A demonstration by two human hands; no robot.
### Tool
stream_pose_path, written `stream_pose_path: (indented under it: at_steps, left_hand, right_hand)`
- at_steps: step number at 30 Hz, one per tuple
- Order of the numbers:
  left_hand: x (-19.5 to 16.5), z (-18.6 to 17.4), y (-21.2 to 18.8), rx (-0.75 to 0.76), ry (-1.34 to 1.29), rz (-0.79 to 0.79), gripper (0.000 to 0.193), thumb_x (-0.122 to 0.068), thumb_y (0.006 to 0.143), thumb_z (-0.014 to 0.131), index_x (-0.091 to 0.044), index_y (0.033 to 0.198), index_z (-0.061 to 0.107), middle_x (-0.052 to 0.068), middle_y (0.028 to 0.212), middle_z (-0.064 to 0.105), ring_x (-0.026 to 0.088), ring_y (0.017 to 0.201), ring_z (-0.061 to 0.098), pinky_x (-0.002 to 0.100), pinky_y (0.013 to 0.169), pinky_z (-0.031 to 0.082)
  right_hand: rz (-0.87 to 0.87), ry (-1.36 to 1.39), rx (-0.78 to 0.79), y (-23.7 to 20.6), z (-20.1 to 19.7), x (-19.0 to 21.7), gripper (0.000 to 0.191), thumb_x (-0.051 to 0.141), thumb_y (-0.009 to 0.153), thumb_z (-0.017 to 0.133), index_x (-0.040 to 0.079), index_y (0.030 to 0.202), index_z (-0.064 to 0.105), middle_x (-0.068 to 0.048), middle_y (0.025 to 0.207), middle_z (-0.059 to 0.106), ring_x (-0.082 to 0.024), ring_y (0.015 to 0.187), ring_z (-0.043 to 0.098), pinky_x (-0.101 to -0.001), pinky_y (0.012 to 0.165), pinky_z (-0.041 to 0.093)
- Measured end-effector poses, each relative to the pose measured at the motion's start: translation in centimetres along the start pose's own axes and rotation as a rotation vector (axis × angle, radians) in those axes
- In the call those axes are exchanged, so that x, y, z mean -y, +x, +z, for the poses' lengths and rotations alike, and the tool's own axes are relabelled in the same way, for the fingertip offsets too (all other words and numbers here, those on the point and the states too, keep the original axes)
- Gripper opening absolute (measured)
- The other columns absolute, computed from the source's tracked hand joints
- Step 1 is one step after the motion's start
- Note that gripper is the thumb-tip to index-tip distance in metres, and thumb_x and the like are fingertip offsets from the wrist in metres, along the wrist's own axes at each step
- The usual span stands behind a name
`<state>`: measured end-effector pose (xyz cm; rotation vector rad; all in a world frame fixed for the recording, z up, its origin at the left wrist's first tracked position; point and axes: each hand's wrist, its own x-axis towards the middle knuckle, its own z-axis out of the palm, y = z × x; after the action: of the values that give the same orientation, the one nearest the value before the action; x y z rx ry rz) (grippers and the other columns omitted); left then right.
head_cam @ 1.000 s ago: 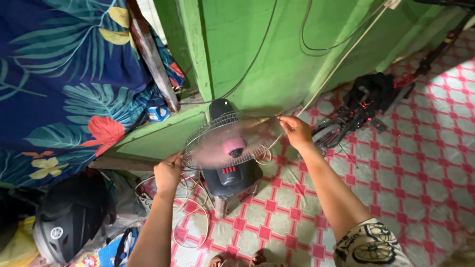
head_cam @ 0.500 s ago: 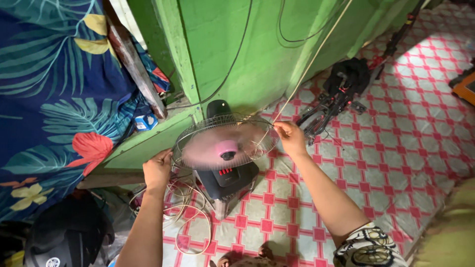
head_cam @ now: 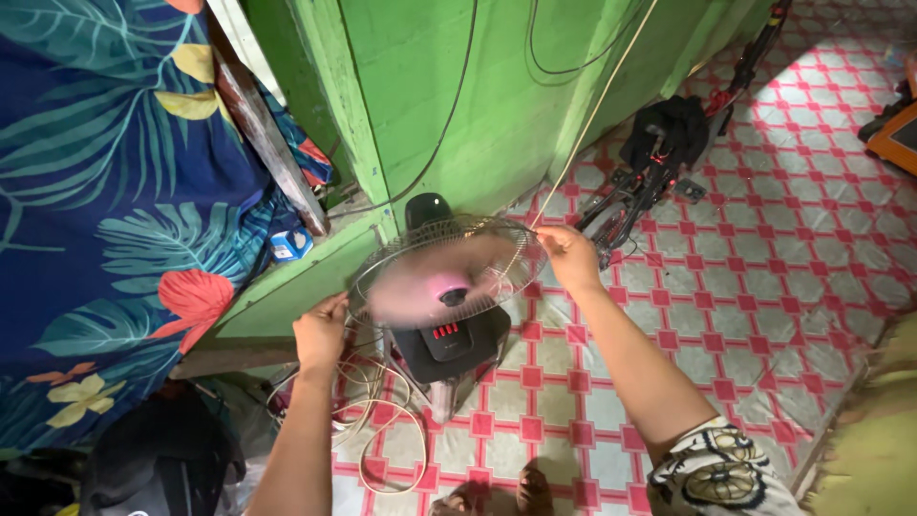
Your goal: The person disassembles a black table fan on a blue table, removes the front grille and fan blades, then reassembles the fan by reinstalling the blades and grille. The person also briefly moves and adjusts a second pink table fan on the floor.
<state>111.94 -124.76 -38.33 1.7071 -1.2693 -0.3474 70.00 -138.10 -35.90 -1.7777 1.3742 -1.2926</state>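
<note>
left hand (head_cam: 320,332) grip grasping fan guard (head_cam: 444,268) rim | right hand (head_cam: 570,258) grasping opposite rim | blue box (head_cam: 286,246) on ledge

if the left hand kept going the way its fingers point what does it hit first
Probably nothing new: the left hand already sits at the fan's wire guard, so the rim comes first, though depth is unclear.

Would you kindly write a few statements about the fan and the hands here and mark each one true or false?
1. Both hands grip the rim of the fan's wire guard. True: left hand, right hand.
2. The fan blades are blurred. True.
3. The wall behind the fan is blue. False: it is green.
4. The floor is bare concrete. False: it has a pink-and-white square pattern.
5. A loose pale cord lies on the floor by the fan's base. True.
</note>
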Motion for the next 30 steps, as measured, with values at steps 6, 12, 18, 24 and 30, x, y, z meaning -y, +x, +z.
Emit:
stream_pose_path:
  at_steps: [6,12,18,24,30]
  left_hand:
    - [-0.6,-0.1,-1.1,0.022,-0.018,-0.06,0.028,-0.013,0.095,0.065,-0.011,0.121,0.075,0.015,0.102,0.077,0.027,0.089,0.076,0.037,0.084,0.057]
    - [0.0,-0.8,-1.8,0.038,0.013,-0.03,0.033,-0.014,0.095,0.064,-0.009,0.126,0.072,0.016,0.111,0.076,0.028,0.1,0.075,0.037,0.089,0.056]
    - [0.6,-1.1,-3.2,0.076,-0.035,-0.134,0.037,-0.018,0.096,0.063,-0.007,0.13,0.069,0.015,0.108,0.077,0.025,0.098,0.076,0.036,0.088,0.057]
    - [-1.5,-0.3,-4.2,0.102,-0.064,-0.172,0.039,-0.02,0.095,0.064,-0.008,0.132,0.069,0.016,0.099,0.078,0.025,0.084,0.077,0.036,0.083,0.058]
    - [-2.0,0.1,-4.9,0.024,0.01,-0.157,0.039,-0.022,0.095,0.067,-0.008,0.132,0.069,0.018,0.101,0.078,0.029,0.088,0.077,0.039,0.085,0.057]
  right_hand:
    - [0.047,-0.231,0.085,0.2,-0.3,1.6,0.031,0.007,0.098,0.061,0.014,0.126,0.071,-0.011,0.114,0.074,-0.022,0.098,0.073,-0.0317,0.087,0.056]
    - [-0.183,-0.31,0.036,-0.8,-1.2,2.5,0.041,0.004,0.094,0.061,0.014,0.134,0.066,-0.015,0.126,0.07,-0.034,0.114,0.068,-0.0394,0.096,0.054]
    - [-0.019,-0.265,0.049,-3.4,-1.8,1.9,0.044,0.007,0.097,0.063,0.016,0.14,0.061,-0.017,0.128,0.068,-0.033,0.118,0.067,-0.0373,0.094,0.053]
    - [0.1,-0.153,0.036,-5.0,-1.9,2.4,0.047,0.004,0.096,0.061,0.017,0.141,0.06,-0.015,0.12,0.073,-0.024,0.112,0.072,-0.0309,0.088,0.054]
    - [0.079,-0.126,0.065,-6.1,-2.1,2.5,0.048,0.002,0.096,0.059,0.015,0.143,0.06,-0.015,0.118,0.073,-0.024,0.114,0.071,-0.0318,0.088,0.054]
